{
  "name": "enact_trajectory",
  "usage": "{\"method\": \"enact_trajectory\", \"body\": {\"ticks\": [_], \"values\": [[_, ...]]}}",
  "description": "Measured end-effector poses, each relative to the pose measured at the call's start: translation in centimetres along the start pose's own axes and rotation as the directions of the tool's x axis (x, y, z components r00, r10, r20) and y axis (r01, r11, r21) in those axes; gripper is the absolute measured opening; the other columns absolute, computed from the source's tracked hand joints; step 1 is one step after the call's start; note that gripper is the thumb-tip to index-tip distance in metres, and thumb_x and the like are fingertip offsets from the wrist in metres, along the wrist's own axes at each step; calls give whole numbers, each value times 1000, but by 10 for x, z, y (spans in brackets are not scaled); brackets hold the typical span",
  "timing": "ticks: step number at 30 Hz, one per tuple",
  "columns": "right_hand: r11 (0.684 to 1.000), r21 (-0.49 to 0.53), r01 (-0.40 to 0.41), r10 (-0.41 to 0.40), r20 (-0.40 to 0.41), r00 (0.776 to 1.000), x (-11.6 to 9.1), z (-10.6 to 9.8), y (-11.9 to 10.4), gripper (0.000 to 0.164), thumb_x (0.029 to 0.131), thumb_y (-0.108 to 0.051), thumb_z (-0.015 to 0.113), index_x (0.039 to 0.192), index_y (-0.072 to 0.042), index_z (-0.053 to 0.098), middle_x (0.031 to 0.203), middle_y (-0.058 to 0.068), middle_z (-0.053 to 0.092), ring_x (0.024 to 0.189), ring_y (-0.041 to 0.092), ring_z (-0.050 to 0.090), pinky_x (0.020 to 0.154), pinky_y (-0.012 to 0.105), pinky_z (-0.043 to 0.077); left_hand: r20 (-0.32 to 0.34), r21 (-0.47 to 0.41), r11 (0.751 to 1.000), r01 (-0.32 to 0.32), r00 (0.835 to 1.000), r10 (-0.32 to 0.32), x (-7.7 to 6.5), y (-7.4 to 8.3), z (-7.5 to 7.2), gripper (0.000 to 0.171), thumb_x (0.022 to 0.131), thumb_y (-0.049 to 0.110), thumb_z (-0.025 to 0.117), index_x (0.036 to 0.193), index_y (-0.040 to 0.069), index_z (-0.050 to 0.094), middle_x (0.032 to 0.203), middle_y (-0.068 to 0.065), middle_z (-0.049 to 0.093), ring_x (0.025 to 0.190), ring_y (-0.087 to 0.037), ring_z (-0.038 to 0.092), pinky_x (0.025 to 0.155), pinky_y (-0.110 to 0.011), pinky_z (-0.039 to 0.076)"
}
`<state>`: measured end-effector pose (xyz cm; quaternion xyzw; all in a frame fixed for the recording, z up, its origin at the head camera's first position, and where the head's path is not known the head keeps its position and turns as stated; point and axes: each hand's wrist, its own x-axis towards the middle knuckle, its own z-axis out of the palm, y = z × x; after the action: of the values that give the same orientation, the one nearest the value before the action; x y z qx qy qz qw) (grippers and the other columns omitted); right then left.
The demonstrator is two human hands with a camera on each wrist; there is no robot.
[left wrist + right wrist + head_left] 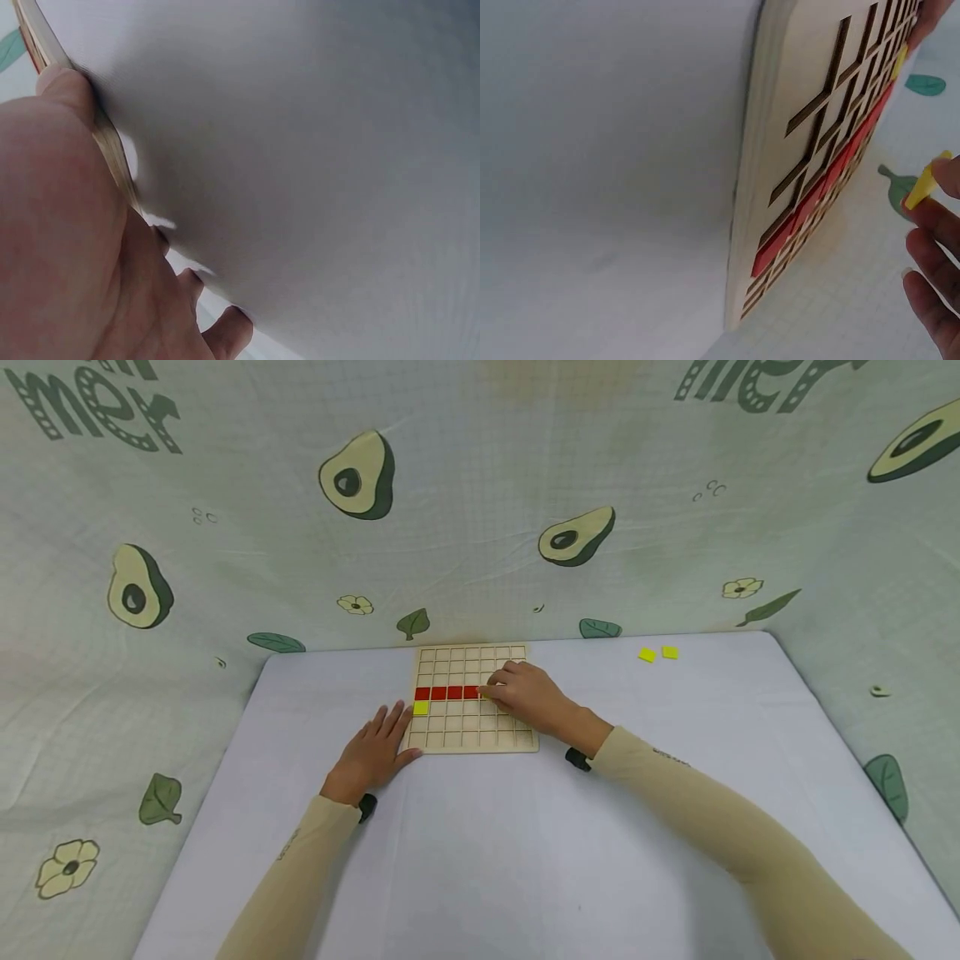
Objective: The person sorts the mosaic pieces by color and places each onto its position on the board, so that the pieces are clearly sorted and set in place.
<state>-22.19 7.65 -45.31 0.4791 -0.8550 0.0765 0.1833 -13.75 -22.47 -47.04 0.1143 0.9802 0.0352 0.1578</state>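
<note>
A wooden grid board [472, 739] lies flat near the back of the table, with a row of red tiles [447, 693] set across it. One yellow tile [421, 707] sits in the leftmost column, just in front of the red row. My left hand [372, 756] rests at the board's left edge, fingers extended and thumb at the near corner. Over the board's right half, my right hand [529, 697] pinches another yellow tile [926, 185] between thumb and index finger. That tile is held above the grid, and the hand hides part of the squares beneath.
Two loose yellow tiles, a left one [647, 655] and a right one [670, 652], lie at the table's back right. Behind the white table [480, 860] hangs a cloth [465, 485] printed with avocados and leaves.
</note>
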Motion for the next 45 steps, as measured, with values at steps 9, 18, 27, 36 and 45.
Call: {"method": "enact_trajectory", "body": {"ticks": [9,18,27,36,45], "values": [[1000,-3,23,-23,11,1000,31,15,-24,18,100,-15,76,116,-16,81,108,1,79,104,21,71,91,32,60,8,-1,1000,-1,1000,1,0,-1,-1,83,110,46,54,169,3,15,176,-20,12,162,-45,12,128,-60,22],[999,48,-20,16,86,996,50,25,-42,22,102,-14,73,124,-16,79,112,3,78,107,23,69,100,38,58,9,37,999,-10,1000,10,2,-3,3,84,110,48,52,169,3,15,176,-20,12,161,-45,13,128,-60,23],[995,60,-77,66,169,983,66,33,-53,25,103,-16,72,127,-16,78,117,4,79,111,24,70,105,40,56,-3,49,999,-20,1000,20,1,-3,1,82,110,47,53,169,2,17,176,-21,15,161,-46,15,127,-60,25],[993,-31,-114,118,256,959,75,42,-55,22,105,-22,70,125,-19,79,120,1,79,114,23,69,108,41,55,-4,55,998,-29,1000,29,2,-2,0,83,109,47,54,168,2,19,176,-21,15,161,-46,16,127,-60,25],[988,-106,-115,142,295,945,80,47,-60,22,105,-16,69,125,-18,78,123,2,77,115,22,68,108,40,55,-9,61,998,-22,1000,23,4,-4,5,84,109,48,54,169,3,17,176,-20,14,161,-45,15,127,-61,25]]}}
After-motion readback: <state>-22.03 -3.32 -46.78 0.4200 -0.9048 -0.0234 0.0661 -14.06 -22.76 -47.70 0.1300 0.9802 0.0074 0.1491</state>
